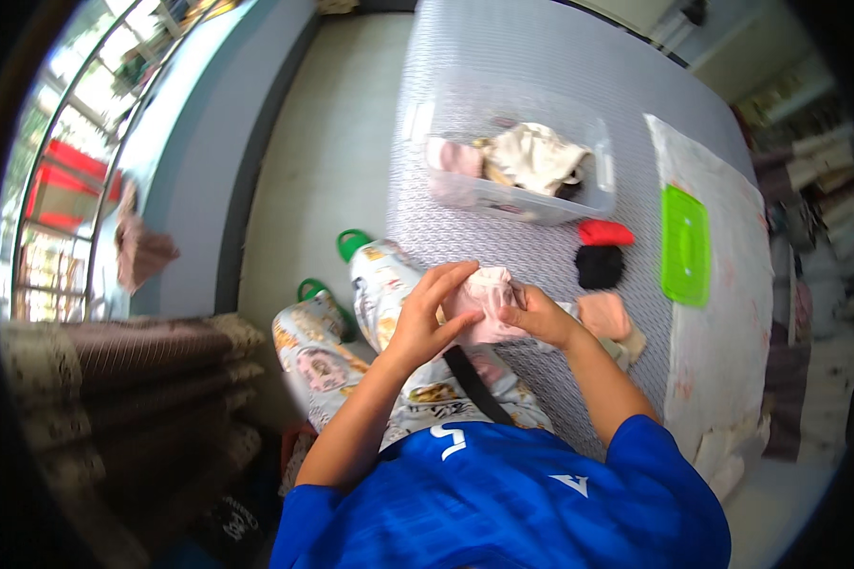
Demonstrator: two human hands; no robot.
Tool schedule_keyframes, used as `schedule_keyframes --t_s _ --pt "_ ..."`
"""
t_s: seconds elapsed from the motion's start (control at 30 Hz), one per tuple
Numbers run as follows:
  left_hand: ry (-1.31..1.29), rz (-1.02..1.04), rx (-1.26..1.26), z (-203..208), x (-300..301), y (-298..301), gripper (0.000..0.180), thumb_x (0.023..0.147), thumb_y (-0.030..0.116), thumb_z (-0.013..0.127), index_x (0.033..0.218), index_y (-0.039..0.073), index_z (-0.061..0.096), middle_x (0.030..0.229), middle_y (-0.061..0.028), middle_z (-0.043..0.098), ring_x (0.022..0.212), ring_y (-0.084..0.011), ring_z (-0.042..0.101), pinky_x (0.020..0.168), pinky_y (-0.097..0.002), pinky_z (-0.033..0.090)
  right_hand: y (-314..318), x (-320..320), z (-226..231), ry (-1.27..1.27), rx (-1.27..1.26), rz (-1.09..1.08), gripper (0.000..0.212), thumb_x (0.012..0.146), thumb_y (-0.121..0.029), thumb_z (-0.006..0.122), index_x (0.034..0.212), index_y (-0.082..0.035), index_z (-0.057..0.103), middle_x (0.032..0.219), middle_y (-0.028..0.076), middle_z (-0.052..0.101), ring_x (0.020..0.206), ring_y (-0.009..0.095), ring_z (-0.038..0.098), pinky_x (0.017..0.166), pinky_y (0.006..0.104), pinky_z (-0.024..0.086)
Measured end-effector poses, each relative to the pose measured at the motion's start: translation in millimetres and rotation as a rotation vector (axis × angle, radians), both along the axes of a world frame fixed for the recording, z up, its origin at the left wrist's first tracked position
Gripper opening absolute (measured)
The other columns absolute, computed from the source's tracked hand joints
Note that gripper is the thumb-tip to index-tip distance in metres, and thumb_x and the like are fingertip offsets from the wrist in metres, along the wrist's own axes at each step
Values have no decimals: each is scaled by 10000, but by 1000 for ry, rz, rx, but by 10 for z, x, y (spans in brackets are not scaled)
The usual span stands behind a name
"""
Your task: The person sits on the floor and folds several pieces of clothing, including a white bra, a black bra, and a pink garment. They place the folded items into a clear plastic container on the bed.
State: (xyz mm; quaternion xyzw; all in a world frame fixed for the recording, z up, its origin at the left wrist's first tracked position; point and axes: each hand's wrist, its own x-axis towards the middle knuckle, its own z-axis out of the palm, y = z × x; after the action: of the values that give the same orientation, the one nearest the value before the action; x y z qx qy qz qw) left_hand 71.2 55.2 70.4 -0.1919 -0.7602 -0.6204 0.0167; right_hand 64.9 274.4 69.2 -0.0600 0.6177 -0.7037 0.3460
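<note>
Over my lap, both hands grip a small pale pink cloth garment (486, 303), bunched or folded so that its exact kind does not show. My left hand (429, 313) pinches its left side between thumb and fingers. On the opposite side my right hand (541, 318) has its thumb on the front of the cloth, with most fingers behind it. To the right on the bed lie folded cloth pieces: a red one (604, 233), a black one (600, 266) and a peach one (604, 315). Paler cloth (631, 346) lies partly under the peach piece.
A clear plastic bin (512, 204) holding cream, pink and dark clothes stands ahead on the patterned bed (531, 38). A green plastic lid (685, 247) rests on a white cloth (721, 332) at the right. Curtains (114, 379) hang at the left, near a barred window (66, 190).
</note>
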Motion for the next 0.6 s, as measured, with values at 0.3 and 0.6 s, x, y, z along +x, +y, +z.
schedule_keyframes --t_s 0.3,0.6 --pt "108 323 -28 181 173 -567 288 710 -94 611 974 16 573 1274 -163 523 1090 -319 552 922 -367 437 -727 -131 -70 2 -117 153 359 989 -192 469 1299 -10 481 1170 35 572 1048 96 529 923 260 423" --pt "26 187 5 84 235 -681 181 664 -105 558 780 26 513 1233 -131 566 1094 -287 538 891 -363 425 -997 -100 219 1020 296 -40 520 687 111 555 1177 -63 549 1039 111 594 901 233 632 743 298 519"
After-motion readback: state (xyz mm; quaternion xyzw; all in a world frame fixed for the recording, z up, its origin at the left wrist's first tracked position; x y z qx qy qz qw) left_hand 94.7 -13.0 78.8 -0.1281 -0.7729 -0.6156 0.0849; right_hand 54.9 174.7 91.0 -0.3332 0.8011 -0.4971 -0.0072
